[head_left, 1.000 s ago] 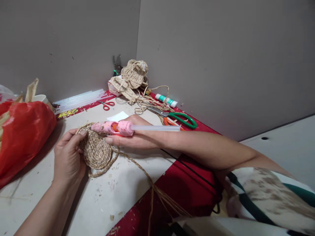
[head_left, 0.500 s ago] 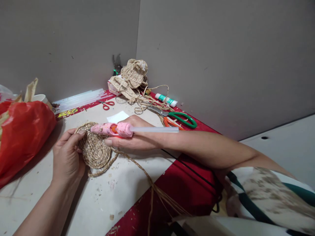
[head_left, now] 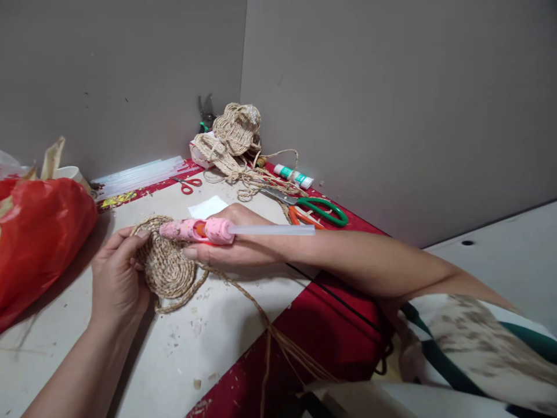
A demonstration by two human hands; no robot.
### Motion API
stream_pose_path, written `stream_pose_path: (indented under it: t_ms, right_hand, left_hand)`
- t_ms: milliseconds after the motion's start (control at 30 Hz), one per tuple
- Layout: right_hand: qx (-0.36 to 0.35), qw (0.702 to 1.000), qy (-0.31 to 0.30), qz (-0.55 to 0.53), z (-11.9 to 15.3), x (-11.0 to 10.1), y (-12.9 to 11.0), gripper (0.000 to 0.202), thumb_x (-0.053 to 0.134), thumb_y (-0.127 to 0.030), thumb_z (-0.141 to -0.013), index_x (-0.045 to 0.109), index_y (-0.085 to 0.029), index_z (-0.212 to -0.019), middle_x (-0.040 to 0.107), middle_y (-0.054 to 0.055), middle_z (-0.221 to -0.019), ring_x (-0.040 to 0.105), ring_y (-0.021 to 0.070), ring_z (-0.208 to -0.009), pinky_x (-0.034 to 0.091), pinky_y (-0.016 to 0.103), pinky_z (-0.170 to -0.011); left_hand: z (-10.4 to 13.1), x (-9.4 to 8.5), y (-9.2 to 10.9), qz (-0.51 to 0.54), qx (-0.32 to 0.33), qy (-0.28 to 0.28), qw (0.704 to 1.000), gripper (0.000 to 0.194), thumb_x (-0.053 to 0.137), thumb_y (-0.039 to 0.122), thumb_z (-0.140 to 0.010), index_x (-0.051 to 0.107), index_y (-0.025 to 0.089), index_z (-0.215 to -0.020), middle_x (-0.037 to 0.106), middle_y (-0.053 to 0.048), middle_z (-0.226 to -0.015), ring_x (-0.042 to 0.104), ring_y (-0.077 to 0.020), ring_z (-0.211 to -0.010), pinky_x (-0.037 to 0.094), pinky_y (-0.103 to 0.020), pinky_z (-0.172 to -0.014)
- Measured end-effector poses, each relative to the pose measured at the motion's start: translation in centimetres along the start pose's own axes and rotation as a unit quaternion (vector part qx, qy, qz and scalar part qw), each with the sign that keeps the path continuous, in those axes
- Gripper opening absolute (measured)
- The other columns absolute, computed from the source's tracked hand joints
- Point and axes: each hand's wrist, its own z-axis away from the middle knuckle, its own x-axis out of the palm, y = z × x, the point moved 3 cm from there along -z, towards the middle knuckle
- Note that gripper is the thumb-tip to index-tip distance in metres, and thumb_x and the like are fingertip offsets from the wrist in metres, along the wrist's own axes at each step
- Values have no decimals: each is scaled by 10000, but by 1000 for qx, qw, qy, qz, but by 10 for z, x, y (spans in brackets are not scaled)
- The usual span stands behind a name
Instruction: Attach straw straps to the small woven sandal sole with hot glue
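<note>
My left hand (head_left: 115, 278) pinches the left edge of a coiled straw-rope piece (head_left: 169, 270) between thumb and fingers. My right hand (head_left: 235, 247) is wrapped round a pink glue gun (head_left: 217, 230), whose front end lies over the upper part of the coil. A clear glue stick (head_left: 274, 230) sticks out of the gun's back, above my right wrist. From the coil's right side a loose rope (head_left: 243, 293) runs down toward the table's front edge. The gun hides part of my right fingers and its own tip cannot be made out.
A red plastic bag (head_left: 47, 244) stands at the left. Behind are glue sticks (head_left: 143, 177), small red scissors (head_left: 187, 186), woven straw pieces (head_left: 237, 129), a green-and-white tube (head_left: 293, 176) and large green-and-orange-handled scissors (head_left: 324, 210). A black cord (head_left: 333, 296) passes under my right forearm.
</note>
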Motion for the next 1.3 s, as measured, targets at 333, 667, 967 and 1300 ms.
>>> stream_pose_path:
  t_ms: [333, 667, 967, 1300]
  right_hand:
    - [-20, 1000, 5, 14, -1, 2, 3, 334, 456, -418, -951, 670, -182, -1051, 692, 33, -962, 626, 153, -884, 434, 235, -786]
    - [90, 976, 44, 196, -5, -27, 33, 413, 518, -510, -877, 675, -129, -849, 651, 78, -751, 527, 147, -647, 294, 272, -588]
    - [159, 935, -65, 310, -10, -34, 78, 401, 590, -526, -801, 664, -149, -917, 676, 116, -857, 580, 217, -751, 298, 290, -600]
    - [-243, 947, -45, 205, 1, 65, -20, 261, 500, -257, -922, 529, -149, -1158, 631, 47, -860, 546, 169, -733, 377, 339, -672]
  left_hand:
    - [1, 0, 1, 1, -2, -5, 1000, 177, 742, 182, -480, 644, 173, -627, 570, 53, -576, 455, -78, -510, 343, -187, -469]
    - [-8, -4, 4, 22, 15, 18, 999, 168, 736, 134, -485, 633, 162, -614, 559, 56, -618, 426, -60, -532, 304, -173, -461]
    - [-19, -16, 9, 35, 69, 64, 995, 164, 734, 128, -491, 657, 150, -633, 606, 43, -649, 481, -81, -596, 313, -195, -501]
    - [-24, -21, 9, 42, 96, 93, 990, 171, 746, 140, -497, 650, 148, -638, 611, 55, -608, 462, -70, -546, 266, -199, -476]
